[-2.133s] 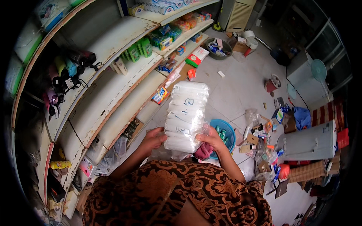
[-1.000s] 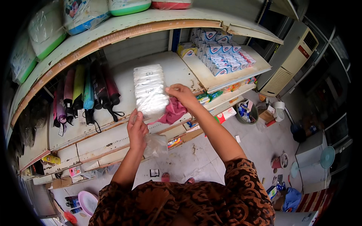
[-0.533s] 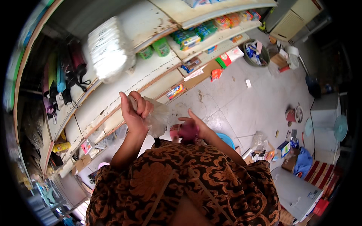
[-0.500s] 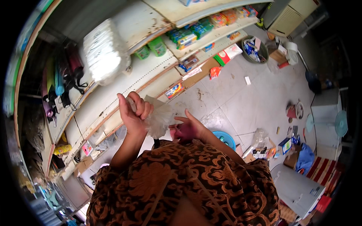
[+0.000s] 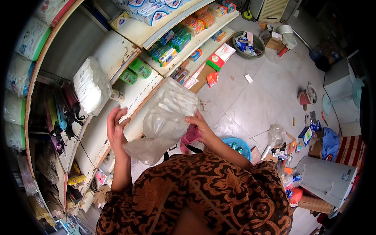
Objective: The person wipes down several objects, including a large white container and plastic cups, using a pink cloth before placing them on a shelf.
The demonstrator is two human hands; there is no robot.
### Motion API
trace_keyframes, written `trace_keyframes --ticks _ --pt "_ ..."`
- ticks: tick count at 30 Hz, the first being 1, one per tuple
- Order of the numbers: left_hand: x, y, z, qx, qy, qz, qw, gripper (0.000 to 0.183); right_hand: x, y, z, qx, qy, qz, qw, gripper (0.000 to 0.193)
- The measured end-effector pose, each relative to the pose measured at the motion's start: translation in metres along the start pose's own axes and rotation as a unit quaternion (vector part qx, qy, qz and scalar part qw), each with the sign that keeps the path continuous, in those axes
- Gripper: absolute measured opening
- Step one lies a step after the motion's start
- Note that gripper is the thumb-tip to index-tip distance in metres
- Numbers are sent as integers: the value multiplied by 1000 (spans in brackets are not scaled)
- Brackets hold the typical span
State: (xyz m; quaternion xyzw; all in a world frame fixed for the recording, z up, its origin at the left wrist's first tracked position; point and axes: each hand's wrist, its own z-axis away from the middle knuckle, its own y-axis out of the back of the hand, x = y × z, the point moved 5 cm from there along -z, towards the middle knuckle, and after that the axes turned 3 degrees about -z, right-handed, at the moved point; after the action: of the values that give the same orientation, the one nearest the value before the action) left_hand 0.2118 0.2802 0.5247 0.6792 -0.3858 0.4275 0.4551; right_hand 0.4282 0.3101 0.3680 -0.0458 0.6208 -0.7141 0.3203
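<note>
A clear plastic bag (image 5: 170, 111), crinkled and spread out, hangs in front of my chest. My right hand (image 5: 201, 127) pinches its right side between thumb and fingers. A maroon cloth (image 5: 191, 134) is bunched in the same hand, with a dark strap just below it. At the bag's left, my left hand (image 5: 117, 129) is raised with its fingers apart and slightly blurred; nothing is in it. The bag's lower left end lies against my left wrist.
Metal shelves (image 5: 133, 98) run along the left, holding a white wrapped pack (image 5: 91, 86), green tubs (image 5: 140, 68) and folded umbrellas (image 5: 58, 109). A blue basket (image 5: 244, 147) with cans stands on the floor at my right. Farther off are a filled green basin (image 5: 248, 45) and a grey bin (image 5: 327, 180).
The crumpled bag has opened out wide. My left hand has let go of it and moved left and down; my right hand now grips it. The view has shifted a little.
</note>
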Motion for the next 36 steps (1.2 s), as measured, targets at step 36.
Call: trace_keyframes --ticks 36 --pt "-118 -84 19 -281 43 -226 932 26 -33 -58 31 -158 199 688 680 65"
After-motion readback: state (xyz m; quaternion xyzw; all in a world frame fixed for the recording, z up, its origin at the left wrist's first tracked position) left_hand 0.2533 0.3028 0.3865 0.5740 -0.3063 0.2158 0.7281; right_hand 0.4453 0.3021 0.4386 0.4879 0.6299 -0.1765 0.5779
